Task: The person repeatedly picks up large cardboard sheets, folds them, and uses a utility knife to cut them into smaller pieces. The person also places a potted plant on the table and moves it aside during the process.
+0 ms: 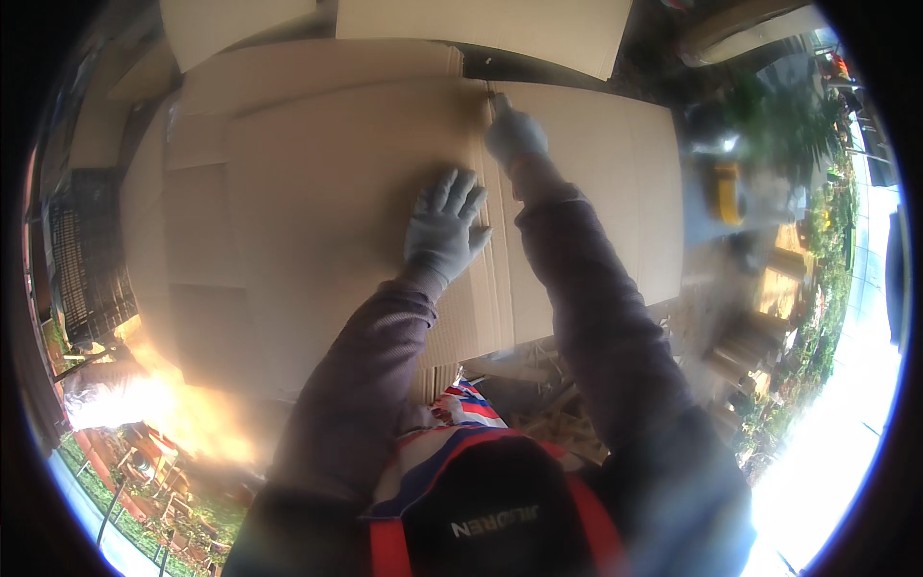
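A large flattened sheet of brown cardboard (327, 202) lies in front of me, with a crease running away from me down its right part. My left hand (444, 231), in a grey glove, rests flat on the cardboard just left of that crease, its fingers spread. Farther off, my right hand (516, 133), also gloved, is closed at the far end of the crease. Something small seems to stick out past its fingers toward the far edge, but I cannot make out what it is.
More cardboard sheets (481, 29) lie beyond the far edge. At the left stands a dark slatted crate (88, 255). To the right are a yellow object (728, 192) and green plants (788, 120). Cardboard scraps (558, 423) lie below the near edge.
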{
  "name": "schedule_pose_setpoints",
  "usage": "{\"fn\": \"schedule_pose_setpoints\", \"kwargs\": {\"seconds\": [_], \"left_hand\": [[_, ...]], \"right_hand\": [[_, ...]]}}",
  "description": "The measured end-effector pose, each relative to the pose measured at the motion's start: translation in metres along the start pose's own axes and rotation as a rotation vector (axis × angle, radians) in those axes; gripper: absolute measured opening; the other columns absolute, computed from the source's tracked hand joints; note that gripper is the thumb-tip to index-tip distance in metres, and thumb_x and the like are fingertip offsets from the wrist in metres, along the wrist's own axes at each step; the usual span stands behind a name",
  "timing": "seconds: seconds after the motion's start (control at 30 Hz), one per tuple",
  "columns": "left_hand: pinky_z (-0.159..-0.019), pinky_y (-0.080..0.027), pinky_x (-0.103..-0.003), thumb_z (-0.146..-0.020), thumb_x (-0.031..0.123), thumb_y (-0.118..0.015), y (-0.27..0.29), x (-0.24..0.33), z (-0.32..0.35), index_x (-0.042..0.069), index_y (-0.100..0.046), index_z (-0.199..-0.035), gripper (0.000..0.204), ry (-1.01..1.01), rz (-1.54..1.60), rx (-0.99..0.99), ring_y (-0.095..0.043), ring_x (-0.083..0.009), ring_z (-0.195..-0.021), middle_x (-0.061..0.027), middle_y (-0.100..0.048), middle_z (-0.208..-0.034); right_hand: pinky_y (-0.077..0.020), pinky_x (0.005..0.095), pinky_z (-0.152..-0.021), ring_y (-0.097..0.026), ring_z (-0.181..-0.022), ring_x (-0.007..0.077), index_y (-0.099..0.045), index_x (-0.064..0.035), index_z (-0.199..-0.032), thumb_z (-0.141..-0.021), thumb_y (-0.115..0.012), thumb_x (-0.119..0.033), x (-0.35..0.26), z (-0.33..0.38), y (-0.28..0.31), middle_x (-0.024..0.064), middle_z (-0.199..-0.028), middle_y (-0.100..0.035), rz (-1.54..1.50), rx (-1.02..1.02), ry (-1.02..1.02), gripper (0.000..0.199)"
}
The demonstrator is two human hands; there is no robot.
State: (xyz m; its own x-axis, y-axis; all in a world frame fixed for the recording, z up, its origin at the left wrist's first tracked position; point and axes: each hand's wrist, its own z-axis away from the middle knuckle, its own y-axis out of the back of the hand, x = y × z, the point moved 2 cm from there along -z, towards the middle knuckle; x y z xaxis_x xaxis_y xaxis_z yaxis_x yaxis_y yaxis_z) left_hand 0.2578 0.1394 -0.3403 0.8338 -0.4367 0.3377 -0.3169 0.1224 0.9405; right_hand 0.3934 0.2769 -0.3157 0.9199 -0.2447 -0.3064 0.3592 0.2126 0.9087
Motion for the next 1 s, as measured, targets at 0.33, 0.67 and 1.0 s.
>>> {"fn": "schedule_pose_setpoints", "kwargs": {"seconds": [0.33,0.67,1.0], "left_hand": [[-0.111,-0.029,-0.047,-0.085,0.050,-0.059,0.000,0.000,-0.001,0.017,-0.054,-0.134,0.059,-0.031,-0.040,0.090,-0.032,-0.0265,-0.139,-0.0047,-0.041,-0.148],[-0.103,-0.037,-0.048,-0.082,0.046,-0.065,-0.005,0.007,-0.002,0.020,-0.058,-0.129,0.055,-0.096,-0.097,0.200,-0.039,-0.0278,-0.134,-0.0042,-0.048,-0.142],[-0.105,-0.037,-0.049,-0.082,0.040,-0.068,-0.014,-0.009,0.001,0.016,-0.067,-0.114,0.040,-0.156,0.121,0.383,-0.047,-0.0291,-0.128,-0.0055,-0.057,-0.132]], "right_hand": [[-0.0515,0.0533,-0.067,-0.066,-0.076,0.0426,-0.039,-0.0139,-0.139,-0.086,-0.047,-0.009,0.058,0.167,-0.033,0.0238,-0.083,-0.067,-0.004,-0.111,-0.043,0.054],[-0.0517,0.0326,-0.048,-0.063,-0.056,0.0173,-0.058,-0.0062,-0.120,-0.092,-0.061,-0.023,0.226,0.508,-0.067,0.0126,-0.085,-0.068,-0.613,-0.392,-0.876,0.033],[-0.0341,0.0372,-0.049,-0.034,-0.046,0.0135,-0.056,-0.0222,-0.070,-0.090,-0.063,-0.037,0.198,0.334,-0.092,-0.0076,-0.056,-0.039,-1.712,0.293,-0.711,0.026]]}}
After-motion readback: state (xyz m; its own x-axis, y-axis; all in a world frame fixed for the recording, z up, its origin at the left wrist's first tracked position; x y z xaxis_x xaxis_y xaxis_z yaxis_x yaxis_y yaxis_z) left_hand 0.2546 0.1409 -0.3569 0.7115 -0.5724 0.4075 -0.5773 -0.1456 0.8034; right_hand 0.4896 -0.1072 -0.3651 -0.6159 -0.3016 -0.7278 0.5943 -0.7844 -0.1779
